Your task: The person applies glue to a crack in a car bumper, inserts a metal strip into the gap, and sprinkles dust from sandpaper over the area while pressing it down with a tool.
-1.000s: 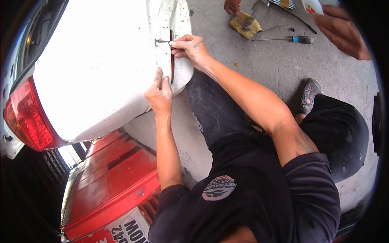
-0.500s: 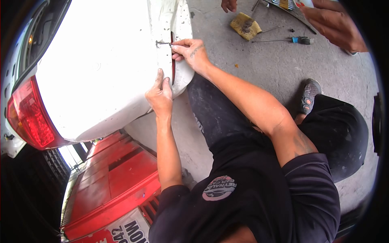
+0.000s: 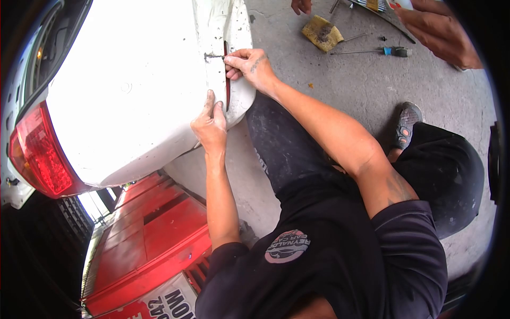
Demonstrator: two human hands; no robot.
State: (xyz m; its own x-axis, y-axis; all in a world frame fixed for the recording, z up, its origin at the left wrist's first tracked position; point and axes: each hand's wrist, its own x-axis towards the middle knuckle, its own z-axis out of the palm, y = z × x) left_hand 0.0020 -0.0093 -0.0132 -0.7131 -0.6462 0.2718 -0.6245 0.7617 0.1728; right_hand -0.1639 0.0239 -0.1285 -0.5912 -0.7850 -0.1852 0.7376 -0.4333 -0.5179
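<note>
The white car bumper (image 3: pixel 143 106) fills the upper left, with a red reflector strip (image 3: pixel 228 94) set in its edge. My right hand (image 3: pixel 249 66) is closed in a pinch at that edge, beside a dark, rough crack line (image 3: pixel 214 56) across the plastic. Whatever sits between its fingertips is too small to make out. Lower down, my left hand (image 3: pixel 211 125) rests against the bumper, forefinger stretched out and thumb apart from it, holding nothing.
A blue-handled screwdriver (image 3: pixel 396 51) and a dirty yellow sponge (image 3: pixel 322 34) lie on the concrete floor (image 3: pixel 329 85). Another person's hand (image 3: pixel 443 32) shows at upper right. A red tail light (image 3: pixel 45 149) is at the left, a red cabinet (image 3: pixel 143 239) below.
Both hands keep nearly the same places on the bumper. My right forearm has shifted very slightly.
</note>
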